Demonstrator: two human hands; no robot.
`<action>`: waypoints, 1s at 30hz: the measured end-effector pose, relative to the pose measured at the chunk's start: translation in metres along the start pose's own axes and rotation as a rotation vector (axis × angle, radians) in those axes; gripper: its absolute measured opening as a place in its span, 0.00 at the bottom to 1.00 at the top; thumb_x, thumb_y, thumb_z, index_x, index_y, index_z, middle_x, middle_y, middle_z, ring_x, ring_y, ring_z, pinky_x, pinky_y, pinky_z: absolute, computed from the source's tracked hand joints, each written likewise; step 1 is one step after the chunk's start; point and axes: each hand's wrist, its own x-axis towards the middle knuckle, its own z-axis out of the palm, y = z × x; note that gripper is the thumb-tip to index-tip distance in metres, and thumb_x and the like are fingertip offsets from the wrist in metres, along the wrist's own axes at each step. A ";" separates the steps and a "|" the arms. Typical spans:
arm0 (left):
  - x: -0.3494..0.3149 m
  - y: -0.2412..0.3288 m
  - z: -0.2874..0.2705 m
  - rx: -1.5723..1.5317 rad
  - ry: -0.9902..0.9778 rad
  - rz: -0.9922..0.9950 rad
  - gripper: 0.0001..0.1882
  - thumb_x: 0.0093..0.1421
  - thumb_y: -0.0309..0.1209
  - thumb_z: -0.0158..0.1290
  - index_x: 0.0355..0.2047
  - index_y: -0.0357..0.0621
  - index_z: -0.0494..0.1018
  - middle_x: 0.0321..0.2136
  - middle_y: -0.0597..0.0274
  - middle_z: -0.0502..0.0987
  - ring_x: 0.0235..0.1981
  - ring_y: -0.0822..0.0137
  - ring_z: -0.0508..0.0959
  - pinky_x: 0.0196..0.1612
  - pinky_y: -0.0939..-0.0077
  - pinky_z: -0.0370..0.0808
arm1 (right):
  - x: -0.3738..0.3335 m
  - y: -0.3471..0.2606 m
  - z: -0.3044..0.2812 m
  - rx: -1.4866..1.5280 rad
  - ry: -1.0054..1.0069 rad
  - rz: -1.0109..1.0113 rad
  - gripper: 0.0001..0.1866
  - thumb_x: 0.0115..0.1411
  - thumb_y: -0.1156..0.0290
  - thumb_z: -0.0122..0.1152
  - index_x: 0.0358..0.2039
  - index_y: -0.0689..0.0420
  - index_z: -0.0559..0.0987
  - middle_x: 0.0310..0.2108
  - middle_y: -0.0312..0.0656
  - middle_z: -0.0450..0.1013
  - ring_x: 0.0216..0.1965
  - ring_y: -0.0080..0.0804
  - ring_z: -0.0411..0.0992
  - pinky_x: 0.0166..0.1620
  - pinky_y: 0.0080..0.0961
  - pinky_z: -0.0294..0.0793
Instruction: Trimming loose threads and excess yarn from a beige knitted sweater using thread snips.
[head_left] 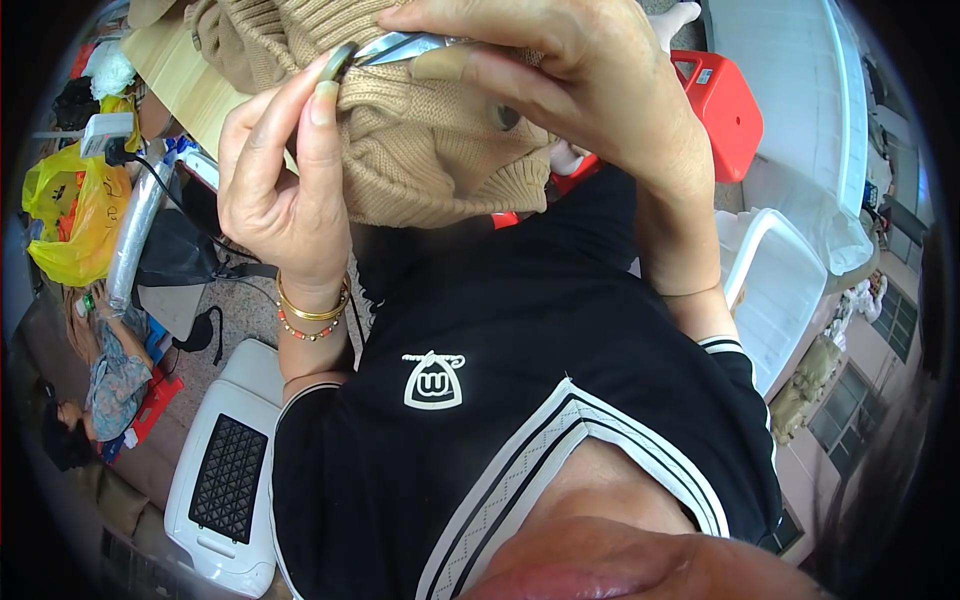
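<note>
A pale wood-grain surface (pixel 185 75) stretches toward the upper left, and a bulky tan ribbed-knit garment (pixel 420 165) lies bunched past its near right edge, above the lap, probably to bring the work close to the eyes. The right hand (pixel 610 90) reaches across from the right, fingers narrow around pointed silver metal blades (pixel 400 48); a tan wrap (pixel 438 66) covers its thumb tip, perhaps as protection. The handles are hidden in the palm. The left hand (pixel 282 185) is pinched narrow at the garment's upper left, holding what looks like a dark glossy button (pixel 343 62) and likely steadying the knit where the blade tips point. Whether they touch it, I cannot tell. Another dark round button (pixel 506 117) sits on the knit, under the right hand.
</note>
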 end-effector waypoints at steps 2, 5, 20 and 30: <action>0.000 -0.001 0.000 0.002 -0.001 -0.012 0.11 0.59 0.17 0.58 0.42 0.34 0.81 0.34 0.60 0.79 0.33 0.76 0.76 0.37 0.85 0.72 | 0.000 0.000 0.001 0.002 -0.011 0.001 0.16 0.50 0.76 0.67 0.41 0.59 0.81 0.28 0.41 0.66 0.31 0.37 0.68 0.35 0.30 0.68; 0.002 -0.004 0.000 0.005 0.012 0.019 0.11 0.58 0.18 0.59 0.43 0.35 0.81 0.34 0.60 0.79 0.33 0.76 0.76 0.37 0.85 0.72 | 0.005 -0.008 -0.007 0.162 -0.068 0.148 0.16 0.51 0.78 0.65 0.42 0.59 0.81 0.29 0.42 0.67 0.31 0.38 0.69 0.35 0.30 0.69; 0.008 -0.012 -0.008 0.020 0.030 0.015 0.11 0.58 0.18 0.59 0.42 0.36 0.81 0.32 0.62 0.79 0.31 0.77 0.75 0.35 0.86 0.72 | -0.002 0.006 0.013 0.097 0.066 0.067 0.15 0.53 0.77 0.65 0.42 0.60 0.82 0.30 0.42 0.71 0.29 0.36 0.70 0.32 0.28 0.69; 0.062 -0.054 -0.029 0.201 0.171 0.042 0.06 0.62 0.22 0.57 0.37 0.31 0.80 0.28 0.62 0.79 0.27 0.76 0.77 0.32 0.84 0.75 | -0.043 -0.012 -0.019 0.292 0.166 0.364 0.23 0.50 0.74 0.73 0.48 0.61 0.81 0.30 0.40 0.73 0.30 0.29 0.70 0.32 0.22 0.67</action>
